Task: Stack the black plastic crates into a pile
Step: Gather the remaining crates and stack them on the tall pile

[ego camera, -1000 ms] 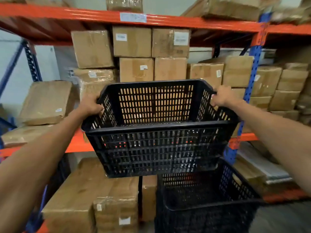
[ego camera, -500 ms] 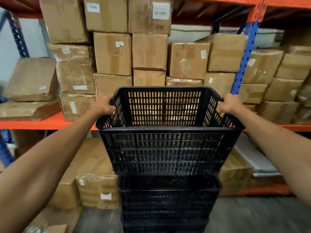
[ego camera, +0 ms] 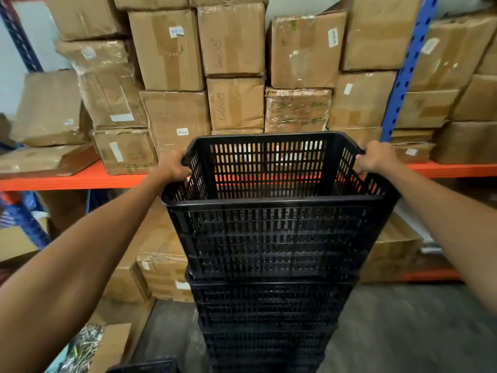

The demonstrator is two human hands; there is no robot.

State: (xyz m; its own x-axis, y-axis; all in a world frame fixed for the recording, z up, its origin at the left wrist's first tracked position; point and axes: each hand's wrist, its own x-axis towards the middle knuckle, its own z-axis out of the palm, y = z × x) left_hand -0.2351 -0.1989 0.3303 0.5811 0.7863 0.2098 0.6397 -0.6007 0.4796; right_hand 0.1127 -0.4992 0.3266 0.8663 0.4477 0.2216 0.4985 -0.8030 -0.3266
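1. The top black plastic crate sat upright on the pile of black crates, its base at the rim of the crate beneath; whether it was fully seated could not be told.
2. The left hand gripped the crate's left rim, fingers curled around the edge.
3. The right hand gripped the right rim the same way.
4. The orange shelf beam showed through the crate's slotted far wall.
5. Taped cardboard boxes were stacked on the shelf behind, beside a blue upright.
6. An open carton at lower left held shiny metal pieces, too blurred to identify.
7. Another black crate rim showed at the bottom edge.
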